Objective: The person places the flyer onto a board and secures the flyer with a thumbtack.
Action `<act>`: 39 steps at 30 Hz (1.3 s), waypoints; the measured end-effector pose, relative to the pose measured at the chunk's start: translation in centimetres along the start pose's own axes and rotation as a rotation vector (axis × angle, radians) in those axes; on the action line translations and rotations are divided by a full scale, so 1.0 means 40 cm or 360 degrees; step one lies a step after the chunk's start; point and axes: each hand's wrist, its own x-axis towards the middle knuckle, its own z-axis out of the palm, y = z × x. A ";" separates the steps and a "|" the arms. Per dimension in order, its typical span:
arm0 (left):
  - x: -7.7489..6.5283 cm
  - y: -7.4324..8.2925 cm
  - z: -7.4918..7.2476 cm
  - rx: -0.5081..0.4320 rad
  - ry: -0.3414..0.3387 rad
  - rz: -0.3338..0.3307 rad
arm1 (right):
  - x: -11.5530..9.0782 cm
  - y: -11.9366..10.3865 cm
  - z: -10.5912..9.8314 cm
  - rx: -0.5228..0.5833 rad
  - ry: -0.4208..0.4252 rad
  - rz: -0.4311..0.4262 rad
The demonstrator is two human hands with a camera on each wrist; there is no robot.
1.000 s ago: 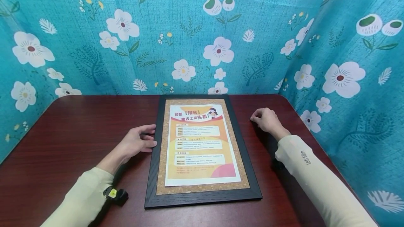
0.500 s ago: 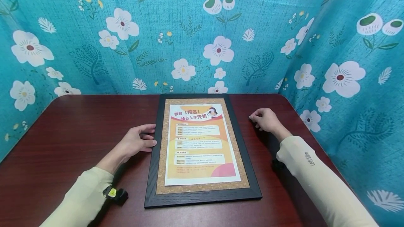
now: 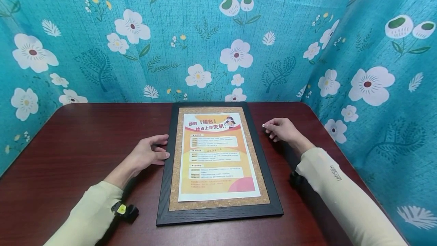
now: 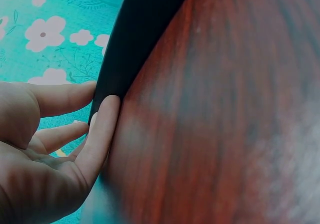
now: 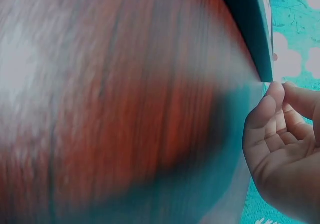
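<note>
A black-framed corkboard [image 3: 220, 212] lies flat on the table, and an orange and white printed poster [image 3: 215, 155] rests on its cork. My left hand [image 3: 148, 153] touches the frame's left edge with relaxed fingertips; in the left wrist view those fingers [image 4: 102, 134] meet the black rim. To the right of the board, my right hand [image 3: 285, 130] pinches what looks like a small pale pushpin [image 3: 263, 125] between thumb and fingertips, just short of the frame. In the right wrist view the pinching fingers [image 5: 262, 112] cover it almost wholly.
The dark red-brown table [image 3: 85, 136] has rounded far corners. A turquoise flowered curtain [image 3: 205, 22] hangs behind it and along its right side. Black wrist devices, one being the left wrist camera [image 3: 127, 212], sit under both cream sleeves.
My right hand has moved a little to the left, toward the frame, and the small pushpin shows more at its fingertips. The left hand, board and poster have stayed in place.
</note>
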 end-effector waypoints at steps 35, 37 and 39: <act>-0.001 0.003 -0.003 -0.0015 0.0000 0.0000 | 0.045 -0.111 0.116 0.0396 -0.0252 0.0137; 0.000 0.001 -0.003 -0.0022 -0.0001 -0.0001 | 0.050 -0.118 0.124 0.0421 -0.0256 0.0155; 0.001 0.000 -0.004 -0.0026 0.0000 -0.0004 | 0.055 -0.123 0.131 0.0440 -0.0266 0.0164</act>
